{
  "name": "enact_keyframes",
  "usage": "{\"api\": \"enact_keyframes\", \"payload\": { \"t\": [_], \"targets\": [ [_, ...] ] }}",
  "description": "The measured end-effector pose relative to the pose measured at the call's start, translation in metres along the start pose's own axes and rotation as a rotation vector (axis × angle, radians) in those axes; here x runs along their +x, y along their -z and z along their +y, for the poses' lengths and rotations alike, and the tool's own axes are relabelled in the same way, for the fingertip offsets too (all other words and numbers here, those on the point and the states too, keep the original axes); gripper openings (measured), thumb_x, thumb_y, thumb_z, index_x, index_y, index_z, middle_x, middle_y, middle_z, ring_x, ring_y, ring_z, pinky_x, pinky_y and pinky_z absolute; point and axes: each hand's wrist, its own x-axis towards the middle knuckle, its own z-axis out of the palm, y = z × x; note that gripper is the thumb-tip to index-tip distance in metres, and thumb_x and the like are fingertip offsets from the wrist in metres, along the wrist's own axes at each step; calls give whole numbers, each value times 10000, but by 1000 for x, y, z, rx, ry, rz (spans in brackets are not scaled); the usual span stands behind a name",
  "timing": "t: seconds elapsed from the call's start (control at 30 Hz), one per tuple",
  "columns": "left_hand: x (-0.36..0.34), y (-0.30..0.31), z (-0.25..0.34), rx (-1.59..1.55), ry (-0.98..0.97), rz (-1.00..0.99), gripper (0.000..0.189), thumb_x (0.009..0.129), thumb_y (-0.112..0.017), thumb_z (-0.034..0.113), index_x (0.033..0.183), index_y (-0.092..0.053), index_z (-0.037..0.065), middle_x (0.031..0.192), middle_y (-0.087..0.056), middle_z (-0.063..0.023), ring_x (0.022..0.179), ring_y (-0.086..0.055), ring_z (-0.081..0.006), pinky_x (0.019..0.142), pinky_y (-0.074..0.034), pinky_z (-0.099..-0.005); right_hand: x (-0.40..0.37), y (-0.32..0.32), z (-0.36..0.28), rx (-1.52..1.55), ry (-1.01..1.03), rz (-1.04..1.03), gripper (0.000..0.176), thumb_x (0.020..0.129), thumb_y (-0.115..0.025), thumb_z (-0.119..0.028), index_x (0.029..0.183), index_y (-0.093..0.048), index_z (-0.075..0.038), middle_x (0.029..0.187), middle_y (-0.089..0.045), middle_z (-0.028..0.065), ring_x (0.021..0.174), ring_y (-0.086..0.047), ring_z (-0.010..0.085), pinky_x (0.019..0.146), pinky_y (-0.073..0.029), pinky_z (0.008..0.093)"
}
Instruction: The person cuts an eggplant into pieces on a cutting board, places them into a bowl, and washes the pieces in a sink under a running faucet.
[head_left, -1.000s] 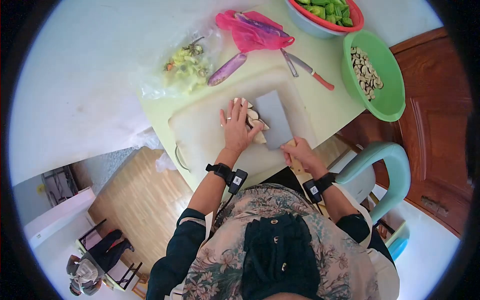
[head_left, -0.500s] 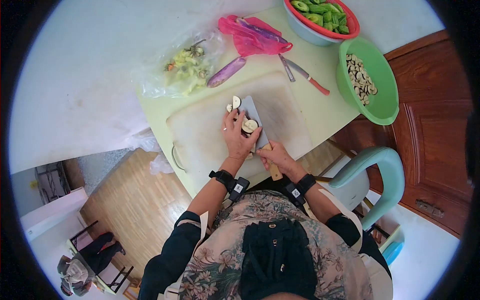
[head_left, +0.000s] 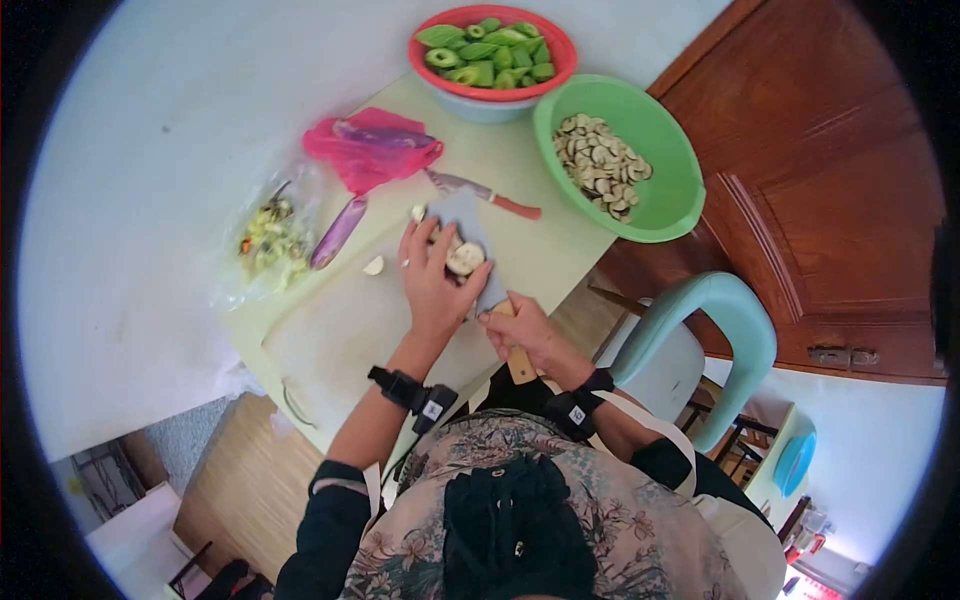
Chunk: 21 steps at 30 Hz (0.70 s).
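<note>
My right hand (head_left: 520,325) grips the wooden handle of a cleaver (head_left: 493,296), whose broad blade lies nearly flat. Over the blade, my left hand (head_left: 440,285) curls around several cut eggplant slices (head_left: 465,259), holding them against the metal. The fingers hide some of the pieces. One small pale piece (head_left: 418,212) shows beyond my left fingertips. A loose eggplant piece (head_left: 373,265) rests on the white cutting board (head_left: 330,335), to the left of my left hand. More eggplant slices (head_left: 603,165) lie in a green basin (head_left: 675,205) at the right.
A whole purple eggplant (head_left: 338,232) lies beside a clear bag of trimmings (head_left: 268,245). Behind are a pink plastic bag (head_left: 370,150), a red-handled knife (head_left: 510,205) and a red basin (head_left: 425,75) of green vegetable pieces. A teal chair (head_left: 745,335) stands right of the table.
The view has swung to the right. Both hands, with the cleaver and slices, have moved across the board toward the green basin's side. One eggplant piece now lies apart on the board.
</note>
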Motion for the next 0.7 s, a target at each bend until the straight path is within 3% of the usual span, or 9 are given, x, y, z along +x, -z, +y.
{"api": "enact_keyframes", "payload": {
  "t": [0.17, 0.23, 0.4, 0.47, 0.53, 0.63, 0.7],
  "targets": [
    [96, -79, 54, -139, -181, -6, 572, 631, -776, 291, 1110, -583, 46, 1191, -487, -178, 1154, -411, -426, 957, -344, -505, -18, 58, -76, 69, 126, 259, 137, 842, -618, -118, 873, -507, -43, 584, -526, 30, 421, -500, 127, 380, -406, 256],
    [130, -115, 79, -281, -281, 27, 537, 647, -778, 292, 1087, -590, 47, 1143, -534, -174, 1094, -493, -361, 943, -364, -465, -24, 89, -104, 97, 266, 343, 154, 847, -605, -127, 884, -493, -27, 599, -539, 46, 434, -514, 141, 394, -434, 275],
    [161, -199, 104, -324, -142, -58, 521, 706, -725, 348, 1106, -581, 47, 1135, -546, -161, 1073, -517, -321, 903, -370, -460, -27, 158, -141, 39, 366, 458, 146, 858, -578, -127, 870, -477, -21, 619, -533, 50, 443, -509, 137, 405, -434, 273],
    [157, -227, 95, -31, 37, -170, 529, 733, -695, 379, 1126, -575, 45, 1133, -550, -149, 1066, -518, -324, 899, -361, -465, -28, 178, -143, -23, 345, 568, 142, 858, -574, -123, 867, -476, -21, 636, -539, 55, 445, -507, 134, 405, -432, 268],
    [155, -241, 82, 54, 47, -150, 496, 775, -656, 372, 1136, -573, 43, 1140, -546, -155, 1055, -524, -322, 898, -348, -481, -28, 195, -142, 0, 335, 570, 141, 857, -574, -122, 868, -477, -21, 638, -539, 56, 448, -507, 136, 409, -432, 270],
    [159, -251, 75, -167, 80, -174, 488, 781, -636, 366, 1123, -567, 25, 1107, -544, -185, 1077, -488, -354, 910, -334, -496, -24, 207, -140, 25, 325, 574, 136, 855, -574, -120, 872, -480, -23, 644, -541, 59, 453, -509, 139, 415, -433, 276],
    [161, -257, 85, -423, 9, -66, 443, 777, -645, 328, 1083, -582, 14, 1069, -555, -210, 1039, -503, -377, 871, -379, -499, -20, 211, -140, 21, 309, 552, 132, 855, -575, -118, 874, -483, -26, 647, -542, 61, 456, -511, 141, 417, -433, 280]
  ]
}}
